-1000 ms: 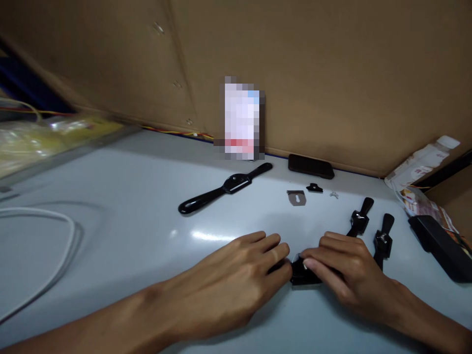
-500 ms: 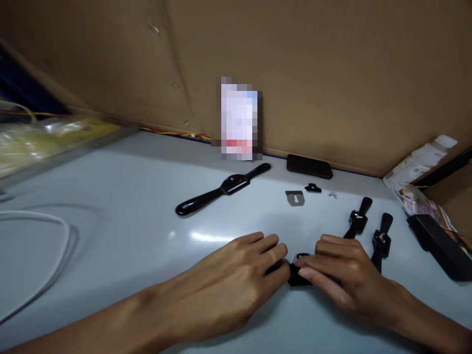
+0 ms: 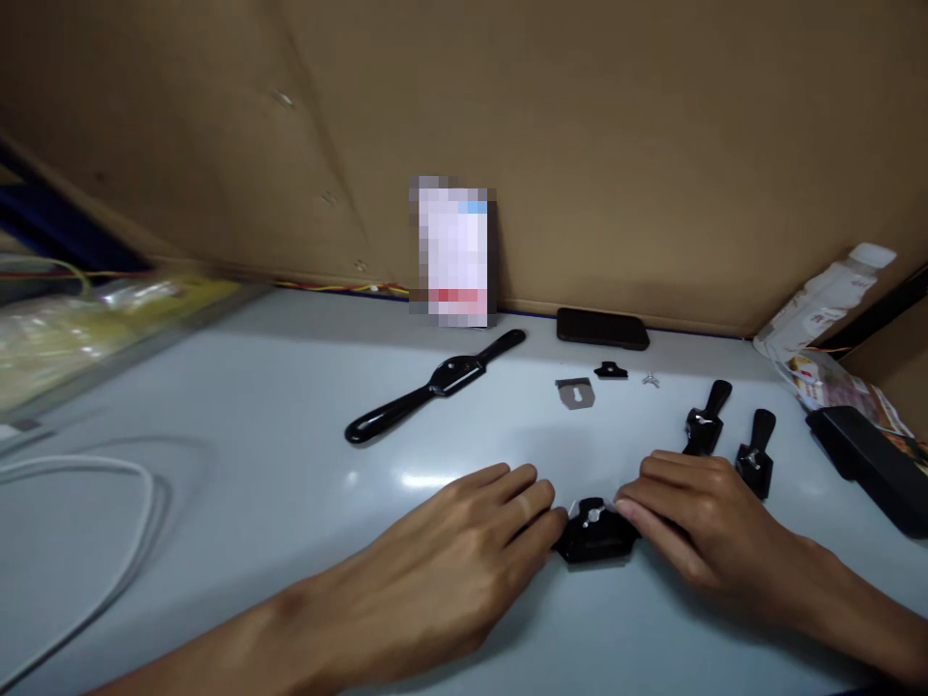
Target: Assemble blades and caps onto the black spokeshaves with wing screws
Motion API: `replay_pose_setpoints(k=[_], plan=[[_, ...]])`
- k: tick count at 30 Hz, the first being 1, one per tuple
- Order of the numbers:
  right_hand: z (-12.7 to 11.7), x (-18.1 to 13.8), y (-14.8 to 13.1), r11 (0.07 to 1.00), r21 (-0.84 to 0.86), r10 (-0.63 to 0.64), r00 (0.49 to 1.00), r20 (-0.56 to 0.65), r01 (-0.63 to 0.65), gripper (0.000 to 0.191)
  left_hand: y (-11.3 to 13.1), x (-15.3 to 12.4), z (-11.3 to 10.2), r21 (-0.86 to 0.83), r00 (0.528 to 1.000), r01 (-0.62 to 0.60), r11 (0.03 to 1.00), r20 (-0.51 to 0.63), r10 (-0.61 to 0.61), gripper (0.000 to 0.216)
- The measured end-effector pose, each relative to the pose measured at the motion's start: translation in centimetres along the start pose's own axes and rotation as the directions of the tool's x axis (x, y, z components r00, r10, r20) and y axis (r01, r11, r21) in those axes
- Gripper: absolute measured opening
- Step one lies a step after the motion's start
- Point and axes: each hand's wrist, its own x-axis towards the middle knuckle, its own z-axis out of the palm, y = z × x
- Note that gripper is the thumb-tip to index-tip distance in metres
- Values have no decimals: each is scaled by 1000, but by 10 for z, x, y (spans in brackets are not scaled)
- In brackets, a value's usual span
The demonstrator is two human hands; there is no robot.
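Observation:
A black spokeshave lies low over the table in front of me, with a silver wing screw on its middle. Its left handle is hidden under my left hand, whose fingers are wrapped round it. My right hand is closed at the other end, thumb and fingertips together beside the screw. Beyond them lie a loose steel blade, a small black cap and a silver wing screw. Farther left rests a spokeshave body without a blade.
Two assembled spokeshaves lie to the right, near a black case-like object. A dark phone-like slab, a blurred-out panel and a bottle stand along the cardboard wall. A white cable curves at left.
My right fingers have drawn back to the right from the spokeshave's middle, uncovering the wing screw. My left hand keeps its hold. The view has shifted slightly.

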Motion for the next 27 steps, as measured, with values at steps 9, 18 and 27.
replay_pose_setpoints(k=[9, 18, 27], plan=[[4, -3, -3, 998, -58, 28, 999, 28, -26, 38, 0, 0, -1, 2, 1000, -4, 1000, -20, 4, 21], [-16, -3, -2, 997, -33, 83, 953, 292, -77, 35, -1, -2, 0, 1, 1000, 8, 1000, -4, -8, 20], [-14, -2, 1, 996, 12, 81, 943, 322, -89, 32, 0, -2, -1, 17, 1000, -8, 1000, -10, 8, 20]])
